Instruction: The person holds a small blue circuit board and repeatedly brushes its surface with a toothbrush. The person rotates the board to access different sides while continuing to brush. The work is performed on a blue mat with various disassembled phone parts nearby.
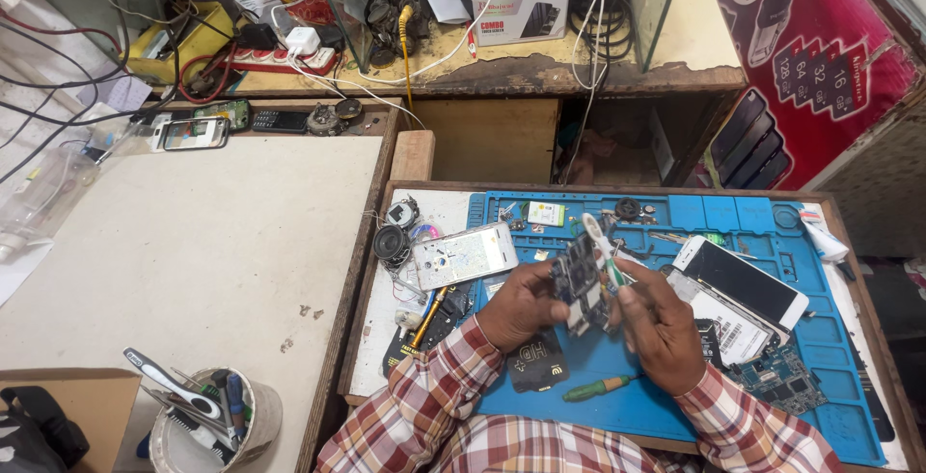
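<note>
**Blue mat, dark board, two busy hands**

Blue silicone work mat [820, 338] covers most of our small wooden desk [371, 299], and above its middle we hold a dark rectangular phone circuit board [579, 285]. Our left hand [521, 304] grips the board by its left edge, fingers curled around it, so the board stands nearly upright and clear of the mat. Our right hand [661, 324] is closed around a white-and-green toothbrush [603, 246], whose head rises just above the board's upper edge; whether the bristles touch the board we cannot tell.

Just left of the board a white smartphone [465, 255] lies face up and tilted on the mat's edge. To the right, a second white phone with a dark screen [741, 282] rests on the mat, and near it sits a bare blue-green circuit board [786, 379]. A green-handled screwdriver [598, 388] lies on the mat below our wrists. A round black speaker [391, 242] sits on the desk beside the mat. Well to the left, a white cup of tools [207, 415] stands on a pale counter [193, 242].
</note>
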